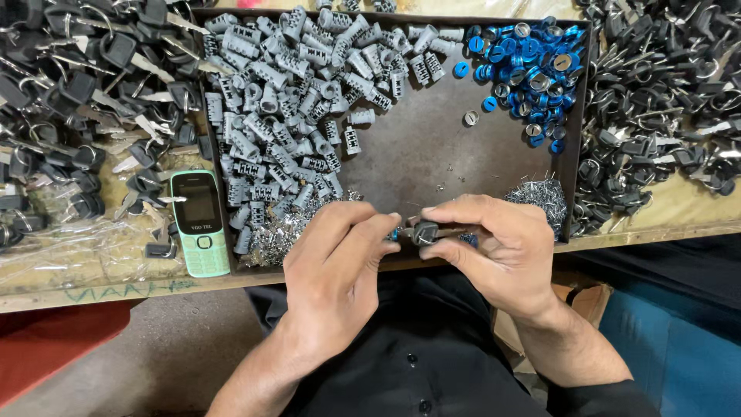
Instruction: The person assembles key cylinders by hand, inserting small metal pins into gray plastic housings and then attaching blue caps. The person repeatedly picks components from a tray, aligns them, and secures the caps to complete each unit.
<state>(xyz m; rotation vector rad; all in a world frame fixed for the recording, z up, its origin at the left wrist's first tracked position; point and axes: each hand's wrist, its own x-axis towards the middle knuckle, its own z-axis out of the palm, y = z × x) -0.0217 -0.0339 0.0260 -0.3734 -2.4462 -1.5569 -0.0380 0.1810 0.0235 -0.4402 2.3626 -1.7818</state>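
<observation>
Left hand point(340, 255) pinches a small blue part point(394, 233); right hand point(494, 247) grips a black-headed key point(425, 232), both just beyond the tray point(432, 154) near edge.

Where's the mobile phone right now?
In the head view, the green mobile phone lies flat on the bench at the left, just outside the dark tray's left wall, beside the grey cylinder pile and below the black-headed keys.
</observation>
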